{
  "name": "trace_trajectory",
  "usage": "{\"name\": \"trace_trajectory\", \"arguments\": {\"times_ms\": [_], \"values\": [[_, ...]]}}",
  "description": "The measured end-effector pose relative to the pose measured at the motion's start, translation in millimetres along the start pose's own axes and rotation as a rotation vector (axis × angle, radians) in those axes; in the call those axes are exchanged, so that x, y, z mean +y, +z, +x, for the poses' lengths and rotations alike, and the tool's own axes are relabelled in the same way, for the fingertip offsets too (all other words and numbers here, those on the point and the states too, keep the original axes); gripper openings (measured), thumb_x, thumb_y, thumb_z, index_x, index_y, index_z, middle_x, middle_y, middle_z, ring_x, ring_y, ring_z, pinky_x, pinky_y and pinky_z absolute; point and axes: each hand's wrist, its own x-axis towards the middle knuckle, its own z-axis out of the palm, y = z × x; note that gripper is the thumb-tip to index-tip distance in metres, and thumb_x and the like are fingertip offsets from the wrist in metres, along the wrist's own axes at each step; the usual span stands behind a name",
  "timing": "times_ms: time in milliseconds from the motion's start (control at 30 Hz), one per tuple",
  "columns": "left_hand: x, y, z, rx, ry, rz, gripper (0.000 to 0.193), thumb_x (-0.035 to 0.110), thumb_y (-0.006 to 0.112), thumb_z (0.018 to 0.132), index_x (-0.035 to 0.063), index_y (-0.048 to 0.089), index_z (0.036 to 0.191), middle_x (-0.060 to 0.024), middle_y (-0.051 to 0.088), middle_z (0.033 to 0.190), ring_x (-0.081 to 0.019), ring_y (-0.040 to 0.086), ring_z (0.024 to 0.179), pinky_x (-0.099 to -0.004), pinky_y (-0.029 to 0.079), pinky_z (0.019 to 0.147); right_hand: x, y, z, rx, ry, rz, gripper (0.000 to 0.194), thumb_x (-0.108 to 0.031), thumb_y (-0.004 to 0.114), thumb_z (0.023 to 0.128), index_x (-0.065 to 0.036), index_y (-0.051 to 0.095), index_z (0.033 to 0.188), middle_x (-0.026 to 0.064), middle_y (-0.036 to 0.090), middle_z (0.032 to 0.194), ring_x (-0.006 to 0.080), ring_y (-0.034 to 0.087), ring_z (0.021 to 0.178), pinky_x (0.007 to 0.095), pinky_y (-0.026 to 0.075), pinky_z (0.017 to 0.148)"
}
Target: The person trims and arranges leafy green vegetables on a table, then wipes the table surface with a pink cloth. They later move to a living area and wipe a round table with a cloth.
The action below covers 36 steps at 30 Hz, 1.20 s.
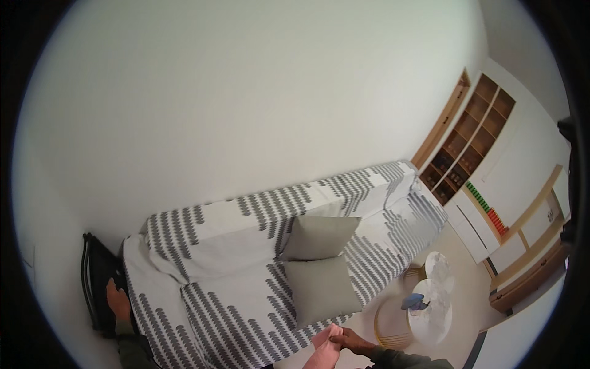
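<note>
My right hand (354, 342) pinches a pink cloth (326, 348) near the sofa's front edge; the lower part of the cloth runs out of view. My left hand (119, 301) is at the far left, beside the sofa's arm, with its fingers stretched out and nothing seen in it. Behind that hand stands a black item with a tubular frame (99, 276), perhaps a folded chair, between wall and sofa. A white and grey patterned cover drapes the sofa (239, 295). On it rest two plain grey cushions, one leaning on the backrest (322, 237) and one lying in front (322, 290).
Two round marble-topped tables with gold wire bases stand right of the sofa, the nearer one (435, 318) bearing a blue object (414, 301). Farther off are a shelf cabinet (470, 138), a wooden door frame (442, 120) and rows of green and red items (497, 221).
</note>
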Motion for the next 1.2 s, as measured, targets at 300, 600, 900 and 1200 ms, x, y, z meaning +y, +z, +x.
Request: {"name": "trace_trajectory", "arguments": {"times_ms": [300, 600, 900, 1200], "values": [[185, 127, -104, -0.030, 0.426, -0.361, 0.031, 0.001, 0.059, 0.092, -0.0050, 0.068, 0.122, -0.0168, 0.068, 0.086, -0.0284, 0.065, 0.079, -0.0391, 0.053, 0.075, 33, -64, -47, 0.008, -0.118, 0.030, 0.047, -0.028, 0.065, 0.102, 0.000, 0.056, 0.139, 0.0092, 0.067, 0.125, 0.0186, 0.066, 0.109, 0.0368, 0.056, 0.092], [344, 141, -452, -1.277, 0.308, -0.750, 0.062, 0.022, 0.079, 0.094, -0.0060, 0.055, 0.144, -0.0151, 0.071, 0.124, -0.0220, 0.070, 0.111, -0.0369, 0.057, 0.093, 36, -141, -88, -0.041, -0.233, 0.047, 0.045, -0.031, 0.063, 0.104, -0.001, 0.057, 0.139, 0.0056, 0.068, 0.123, 0.0153, 0.064, 0.106, 0.0341, 0.055, 0.090], [351, 65, -637, -1.475, 0.062, -0.974, 0.107, 0.049, 0.074, 0.097, -0.0006, 0.011, 0.168, -0.0226, 0.034, 0.165, -0.0335, 0.036, 0.153, -0.0448, 0.035, 0.121, 55, -120, -97, -0.499, -0.275, -0.098, 0.045, -0.024, 0.070, 0.100, -0.002, 0.060, 0.139, 0.0056, 0.069, 0.124, 0.0151, 0.065, 0.112, 0.0335, 0.053, 0.095], [266, -22, -719, -1.180, 0.029, -1.206, 0.091, 0.039, 0.070, 0.097, 0.0004, 0.021, 0.163, -0.0155, 0.042, 0.155, -0.0221, 0.039, 0.146, -0.0401, 0.031, 0.120, 88, -36, -146, -0.719, -0.200, -0.363, 0.042, -0.027, 0.076, 0.096, -0.001, 0.067, 0.127, 0.0012, 0.072, 0.108, 0.0089, 0.065, 0.092, 0.0258, 0.052, 0.073]]}}
